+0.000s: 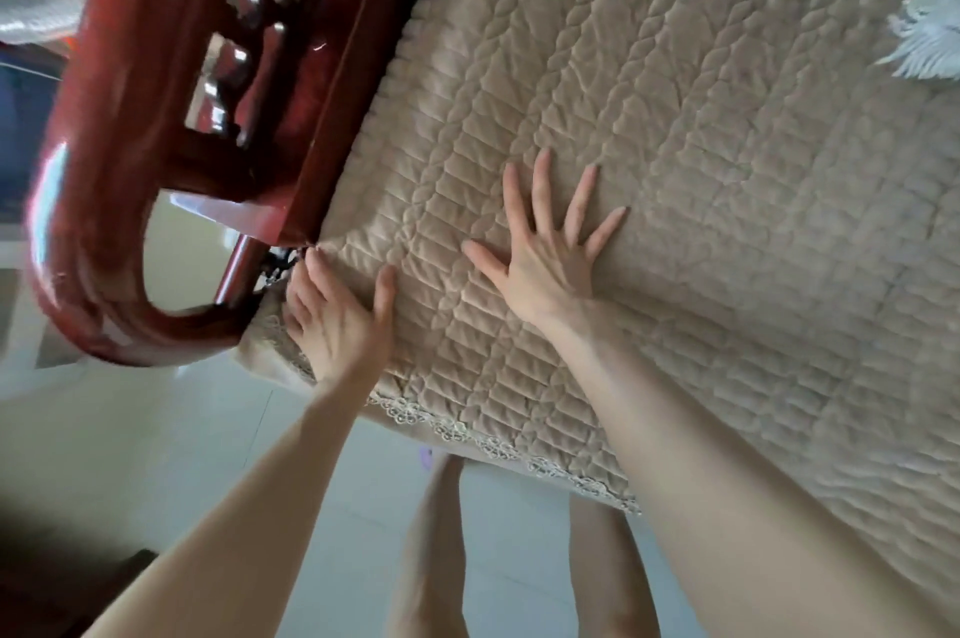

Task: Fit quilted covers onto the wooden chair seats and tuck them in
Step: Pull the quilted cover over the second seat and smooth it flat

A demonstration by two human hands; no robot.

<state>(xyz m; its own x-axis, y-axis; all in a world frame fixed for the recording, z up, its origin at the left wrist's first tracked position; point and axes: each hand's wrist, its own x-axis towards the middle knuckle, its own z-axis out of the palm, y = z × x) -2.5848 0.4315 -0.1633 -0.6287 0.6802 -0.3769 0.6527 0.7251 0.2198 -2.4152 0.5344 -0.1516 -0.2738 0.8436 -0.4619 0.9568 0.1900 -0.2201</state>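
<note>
The right hand (pixel 550 255), fingers spread, is pinning the beige quilted cover (pixel 675 144) steady while the left hand (pixel 337 320), fingers straight, is tucking its corner.

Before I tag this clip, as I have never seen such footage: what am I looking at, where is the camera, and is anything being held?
There is no machine here. A person works with bare hands, and the single picture comes from a camera worn on their head, looking down along both arms. A beige quilted cover lies spread over the seat of a dark red wooden chair. The right hand lies flat on the cover, fingers spread. The left hand presses the cover's corner beside the chair's frame, fingers fairly straight. Neither hand grips anything. A lace trim runs along the cover's front edge, a white patterned cloth shows at the top right, and the person's legs stand on the pale floor.
</note>
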